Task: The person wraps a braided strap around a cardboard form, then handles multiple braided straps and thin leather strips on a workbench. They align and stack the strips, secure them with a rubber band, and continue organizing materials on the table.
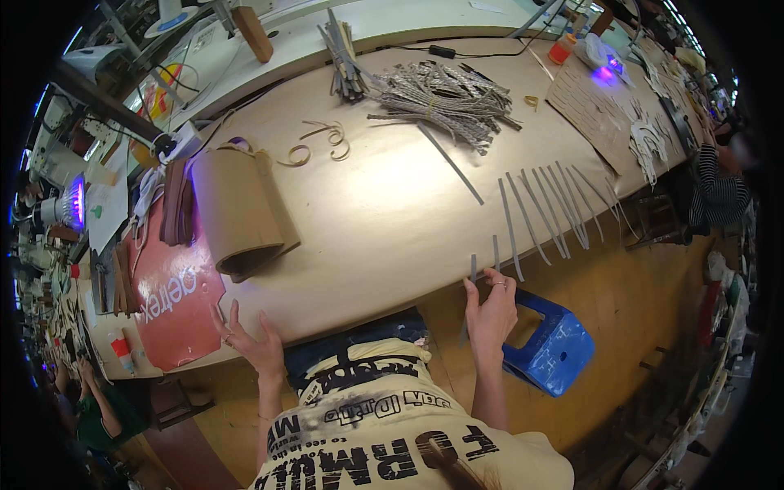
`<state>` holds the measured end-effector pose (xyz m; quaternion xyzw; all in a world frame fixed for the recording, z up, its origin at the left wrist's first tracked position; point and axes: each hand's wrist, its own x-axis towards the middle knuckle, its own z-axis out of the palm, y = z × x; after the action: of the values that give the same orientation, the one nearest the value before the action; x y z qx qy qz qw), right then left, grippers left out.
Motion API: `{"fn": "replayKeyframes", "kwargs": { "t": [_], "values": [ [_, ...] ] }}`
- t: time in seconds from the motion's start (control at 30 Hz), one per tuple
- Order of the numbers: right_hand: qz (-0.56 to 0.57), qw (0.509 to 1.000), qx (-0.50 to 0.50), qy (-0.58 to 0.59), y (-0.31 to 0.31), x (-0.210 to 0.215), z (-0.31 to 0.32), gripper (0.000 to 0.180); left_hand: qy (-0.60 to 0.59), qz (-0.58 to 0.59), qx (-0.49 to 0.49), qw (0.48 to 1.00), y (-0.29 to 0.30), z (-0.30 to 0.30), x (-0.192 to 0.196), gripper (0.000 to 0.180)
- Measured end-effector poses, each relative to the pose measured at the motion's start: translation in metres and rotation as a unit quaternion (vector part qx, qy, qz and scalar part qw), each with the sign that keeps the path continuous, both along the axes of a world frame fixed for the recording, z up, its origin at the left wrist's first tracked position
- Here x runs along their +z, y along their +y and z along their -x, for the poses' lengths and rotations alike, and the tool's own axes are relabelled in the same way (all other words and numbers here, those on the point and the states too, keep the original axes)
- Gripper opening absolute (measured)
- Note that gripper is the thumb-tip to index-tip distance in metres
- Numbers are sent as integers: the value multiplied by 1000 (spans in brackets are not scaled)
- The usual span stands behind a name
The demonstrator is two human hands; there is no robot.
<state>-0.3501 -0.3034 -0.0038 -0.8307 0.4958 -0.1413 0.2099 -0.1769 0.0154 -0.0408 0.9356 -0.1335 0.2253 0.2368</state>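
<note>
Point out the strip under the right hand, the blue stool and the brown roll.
grey strip (473,266), head view, upper end above the fingers
blue stool (559,347), head view, top of the seat
brown roll (237,208), head view, middle of its outer face

The right hand (491,310) pinches a grey strip (472,273) at the table (384,220) edge (left hand (249,339) rests flat).

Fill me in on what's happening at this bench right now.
A person stands at a long wooden table. The right hand pinches a thin grey strip at the table's near edge, beside a row of similar strips laid side by side. The left hand rests open on the edge by a red sheet. A bundle of strips lies further back.
</note>
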Motion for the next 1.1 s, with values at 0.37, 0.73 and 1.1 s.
{"fn": "replayKeyframes", "kwargs": {
  "t": [0.37, 0.73, 1.1],
  "values": [
    [93, 972, 127, -176, -127, 30, -97, 28, 7, 31, -121, 992, -49, -18, 28, 49],
    [111, 993, 18, 28, -440, -92, -210, 38, -86, -196, -14, 977, -80, -104, 36, 39],
    [99, 916, 171, -348, -194, 11, -249, 11, 35, -10, -29, 999, -10, -159, 85, 87]
  ]
}}
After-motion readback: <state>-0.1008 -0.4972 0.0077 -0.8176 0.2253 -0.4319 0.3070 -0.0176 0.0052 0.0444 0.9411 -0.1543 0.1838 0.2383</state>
